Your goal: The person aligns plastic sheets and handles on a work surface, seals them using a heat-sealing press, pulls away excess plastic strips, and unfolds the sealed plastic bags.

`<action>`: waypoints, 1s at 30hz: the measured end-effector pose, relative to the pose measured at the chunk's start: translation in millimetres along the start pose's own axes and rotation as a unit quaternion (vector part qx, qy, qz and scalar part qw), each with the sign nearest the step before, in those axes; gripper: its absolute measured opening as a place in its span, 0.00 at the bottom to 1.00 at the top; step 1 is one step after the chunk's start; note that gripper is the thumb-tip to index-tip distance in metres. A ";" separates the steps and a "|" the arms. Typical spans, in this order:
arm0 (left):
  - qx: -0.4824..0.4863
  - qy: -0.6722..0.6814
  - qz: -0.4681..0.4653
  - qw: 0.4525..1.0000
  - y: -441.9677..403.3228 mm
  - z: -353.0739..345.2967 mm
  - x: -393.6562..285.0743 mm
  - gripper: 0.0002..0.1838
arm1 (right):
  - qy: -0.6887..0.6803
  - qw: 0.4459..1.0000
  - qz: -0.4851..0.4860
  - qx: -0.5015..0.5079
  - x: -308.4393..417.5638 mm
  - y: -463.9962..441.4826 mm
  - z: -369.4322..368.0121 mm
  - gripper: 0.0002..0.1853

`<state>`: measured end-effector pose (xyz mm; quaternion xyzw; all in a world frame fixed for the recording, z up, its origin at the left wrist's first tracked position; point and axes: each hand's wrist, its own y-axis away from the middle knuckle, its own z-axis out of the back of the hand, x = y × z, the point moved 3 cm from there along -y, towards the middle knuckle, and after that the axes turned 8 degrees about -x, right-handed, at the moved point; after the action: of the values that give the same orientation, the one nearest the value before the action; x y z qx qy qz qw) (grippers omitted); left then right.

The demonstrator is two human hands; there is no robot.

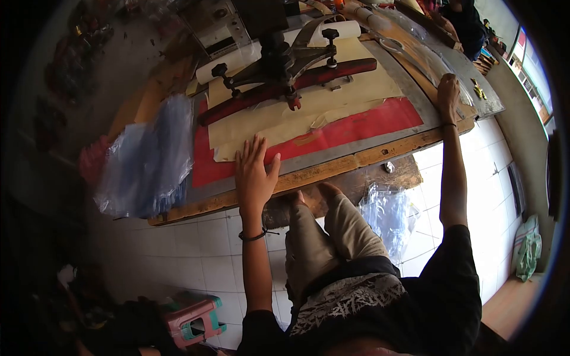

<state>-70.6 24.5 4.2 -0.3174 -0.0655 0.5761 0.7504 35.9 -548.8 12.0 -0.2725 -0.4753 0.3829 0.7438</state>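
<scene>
My left hand (254, 169) lies with fingers stretched out at the table's front edge, its fingertips over a red sheet (356, 124) and the corner of a cream paper sheet (243, 133). My right hand (449, 96) is closed at the table's right end, beside clear plastic film (424, 56); whatever its fingers may hold is hidden. Above the cream sheet stands a press with a dark red bar (237, 107) and black screw knobs (330, 37). A small metal piece (336, 88) rests on the paper.
A stack of clear plastic sheets (148, 160) hangs over the table's left side. Below are a wooden bench (344, 207), plastic bags (386, 219) and a pink stool (193, 320). Another person (460, 24) is at the far right. A metal box (217, 26) stands behind.
</scene>
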 end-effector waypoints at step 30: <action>0.133 0.278 -0.037 0.951 23.3 41.2 -108.5 0.17 | -0.372 0.693 0.361 0.501 260.0 170.1 217.7 0.19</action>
<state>-144.4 -54.2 52.9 -0.3596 0.2114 0.4402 0.7951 -150.0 -229.4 97.7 0.1552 -0.3160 0.8733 0.3367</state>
